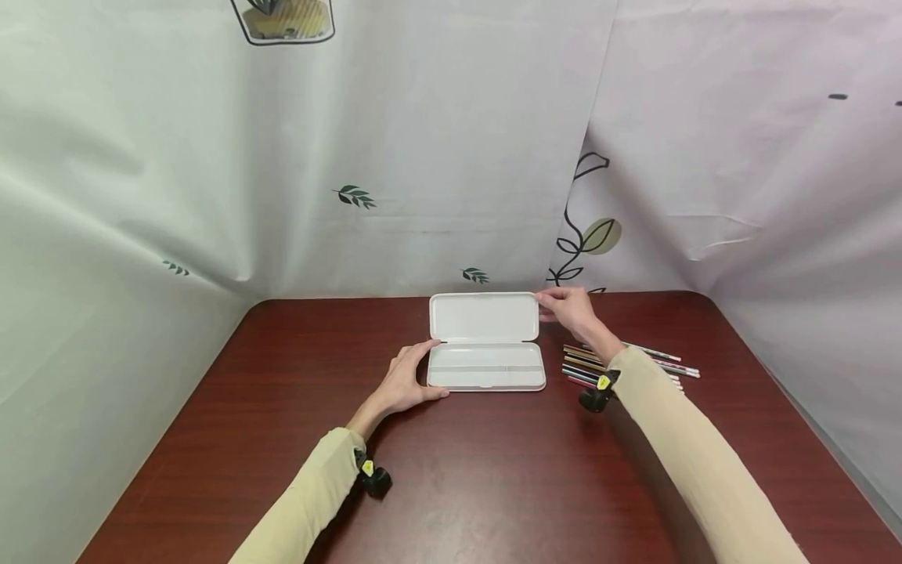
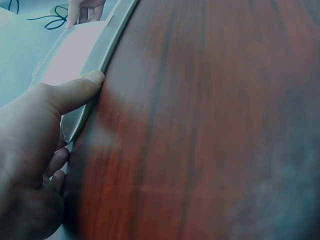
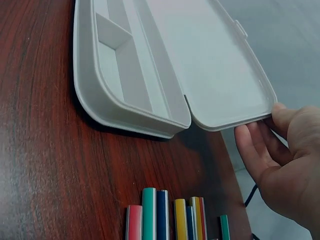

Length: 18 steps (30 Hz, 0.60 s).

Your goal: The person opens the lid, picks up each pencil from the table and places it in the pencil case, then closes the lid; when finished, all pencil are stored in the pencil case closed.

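Case: white hard rectangular pencil case w/ rounded corners [image 1: 486,355], open, on tbl nr far edge, approx mid-width. Lengthwise compartments inside; short crosswise divider splits the front one.
Lid: flat white lid w/ rounded corners [image 1: 484,316], hinged to case's rear side, tilted back twd curtain; small clasp tab on its outer edge, per R wrist view.
L hand: bare L hand [image 1: 405,382] grasping case's L end; thumb on front edge, fingers reaching rear L corner.
R hand: bare R hand [image 1: 572,310] grasping lid, pinching its outer R corner btwn thumb & fingers.
Pencils: bunch of slim multicolour pencils [image 1: 581,363], R of case & apart from it, partly hidden by R wrist; ends incl. red, green, navy, yellow.
Tbl: dark reddish-brown wood-grain table [image 1: 317,337].
Curtain: pale fabric curtain w/ leaf prints [image 1: 423,141], behind tbl & at both sides.
Sleeves: pale yellow-beige fabric sleeves [image 1: 303,501], both arms.
Cams: small black wrist cams [image 1: 377,482], one per wrist.
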{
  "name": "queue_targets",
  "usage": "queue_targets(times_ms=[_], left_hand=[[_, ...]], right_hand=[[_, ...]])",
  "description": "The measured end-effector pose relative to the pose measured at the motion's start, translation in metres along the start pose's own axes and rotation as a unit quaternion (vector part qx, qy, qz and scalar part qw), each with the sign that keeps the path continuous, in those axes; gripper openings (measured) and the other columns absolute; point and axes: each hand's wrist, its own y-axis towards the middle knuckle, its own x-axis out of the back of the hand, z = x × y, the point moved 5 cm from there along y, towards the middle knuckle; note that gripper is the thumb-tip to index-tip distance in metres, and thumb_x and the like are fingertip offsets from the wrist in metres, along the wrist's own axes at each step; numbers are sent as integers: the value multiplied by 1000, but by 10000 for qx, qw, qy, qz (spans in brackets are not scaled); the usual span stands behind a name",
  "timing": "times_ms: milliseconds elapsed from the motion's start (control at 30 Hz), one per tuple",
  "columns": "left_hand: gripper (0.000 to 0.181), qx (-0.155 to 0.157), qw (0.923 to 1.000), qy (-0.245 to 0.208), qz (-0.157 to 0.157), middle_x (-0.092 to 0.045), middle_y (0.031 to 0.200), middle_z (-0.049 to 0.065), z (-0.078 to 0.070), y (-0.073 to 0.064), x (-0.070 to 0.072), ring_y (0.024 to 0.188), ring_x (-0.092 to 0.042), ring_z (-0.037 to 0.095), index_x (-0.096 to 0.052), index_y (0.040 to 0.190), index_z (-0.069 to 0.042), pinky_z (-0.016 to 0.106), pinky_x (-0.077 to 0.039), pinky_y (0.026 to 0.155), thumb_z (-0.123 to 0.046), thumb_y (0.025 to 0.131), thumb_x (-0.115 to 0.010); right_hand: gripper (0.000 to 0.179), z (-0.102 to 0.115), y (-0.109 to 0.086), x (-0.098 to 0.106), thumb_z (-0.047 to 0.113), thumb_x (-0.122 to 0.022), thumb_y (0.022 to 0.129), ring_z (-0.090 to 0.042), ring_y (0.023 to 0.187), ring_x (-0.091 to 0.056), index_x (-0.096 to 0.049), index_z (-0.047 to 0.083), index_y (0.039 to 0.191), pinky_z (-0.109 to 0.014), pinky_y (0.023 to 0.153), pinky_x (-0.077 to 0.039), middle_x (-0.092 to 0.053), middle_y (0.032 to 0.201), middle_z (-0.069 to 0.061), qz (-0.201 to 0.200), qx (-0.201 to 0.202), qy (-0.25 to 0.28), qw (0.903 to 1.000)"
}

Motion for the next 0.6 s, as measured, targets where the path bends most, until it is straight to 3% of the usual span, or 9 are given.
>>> queue_targets(times_ms=[200,367,600], left_hand=[[90,98,9999,50,48,-48,148,10,3,1,-2,133,-38,31,-45,149,-12,54,-26,106,-30,74,-89],[88,127,9999,-3,35,-48,147,10,3,0,0,133,-38,32,-46,149,-12,55,-26,105,-30,73,-89],[88,14,10000,5,5,-49,146,11,2,0,-1,133,-39,32,-47,148,-12,55,-27,105,-31,73,-89]], right_hand=[[36,1,-3,-1,10,-59,102,-21,88,-71,-58,-16,126,-41,87,-53,-60,122,-32,99,-29,175,9998],[39,2,-9,3,13,-61,101,-19,88,-71,-58,-17,125,-38,83,-55,-63,119,-31,265,211,115,9994],[40,6,-37,34,16,-63,100,-23,88,-71,-60,-19,120,-37,78,-57,-67,106,-31,300,772,-345,9960]])
